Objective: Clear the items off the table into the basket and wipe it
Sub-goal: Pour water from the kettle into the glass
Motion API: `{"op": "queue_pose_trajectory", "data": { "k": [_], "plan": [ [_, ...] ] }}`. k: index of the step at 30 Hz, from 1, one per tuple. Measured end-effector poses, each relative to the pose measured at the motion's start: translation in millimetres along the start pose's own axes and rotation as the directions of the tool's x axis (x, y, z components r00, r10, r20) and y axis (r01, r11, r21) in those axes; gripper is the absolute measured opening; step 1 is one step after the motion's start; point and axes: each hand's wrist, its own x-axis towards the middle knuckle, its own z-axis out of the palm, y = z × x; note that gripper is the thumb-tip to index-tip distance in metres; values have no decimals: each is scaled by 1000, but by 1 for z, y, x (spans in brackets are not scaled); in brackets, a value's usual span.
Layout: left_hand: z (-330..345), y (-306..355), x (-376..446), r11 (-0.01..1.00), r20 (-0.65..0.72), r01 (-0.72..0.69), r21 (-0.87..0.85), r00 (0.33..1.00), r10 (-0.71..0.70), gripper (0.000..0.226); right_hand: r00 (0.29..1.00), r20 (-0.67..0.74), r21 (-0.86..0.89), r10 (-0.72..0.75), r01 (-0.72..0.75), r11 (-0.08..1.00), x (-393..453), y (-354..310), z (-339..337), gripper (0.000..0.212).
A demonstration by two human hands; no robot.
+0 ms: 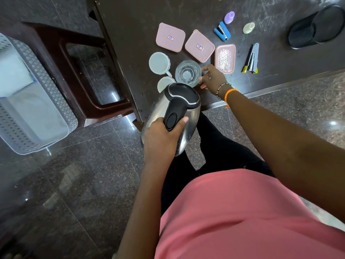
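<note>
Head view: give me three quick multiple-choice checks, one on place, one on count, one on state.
1. Where is the basket?
A. On the table
B. On the floor, left of the table
C. In the left hand

2. How many pink lidded containers lie on the table?
A. One
B. Two
C. Three

3. What does the left hand hold?
A. The kettle by its handle
B. A stapler
C. Nothing

Answers: B, it sits on the floor beside the stool; C, three lie there; A, fingers wrap the black handle.

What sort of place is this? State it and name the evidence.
Probably an office pantry or a home work corner, though I can't be sure: polished granite floor, an electric kettle held by the left hand, and a blue stapler among cups and lunch boxes on a dark table.
</note>
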Motion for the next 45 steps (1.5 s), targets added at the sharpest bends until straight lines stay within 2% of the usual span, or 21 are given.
{"op": "queue_pose_trajectory", "data": {
  "k": [22, 26, 34, 45],
  "plan": [
    [-2, 2, 9, 999, -8, 3, 43, 1000, -2, 47, 999, 31, 21, -14, 13, 1000, -1, 0, -2, 31],
    [-3, 3, 11, 998, -5, -2, 69, 1000, 3, 49, 999, 39, 49, -26, 24, 998, 0, -1, -2, 19],
    [-2, 5, 13, 996, -8, -14, 94, 1000, 15, 56, 999, 27, 73, -30, 28, 997, 0, 1, -1, 24],
    [0, 5, 11, 999, 12, -3, 42, 1000, 2, 48, 999, 10, 28, -32, 32, 999, 2, 0, -3, 33]
  ]
}}
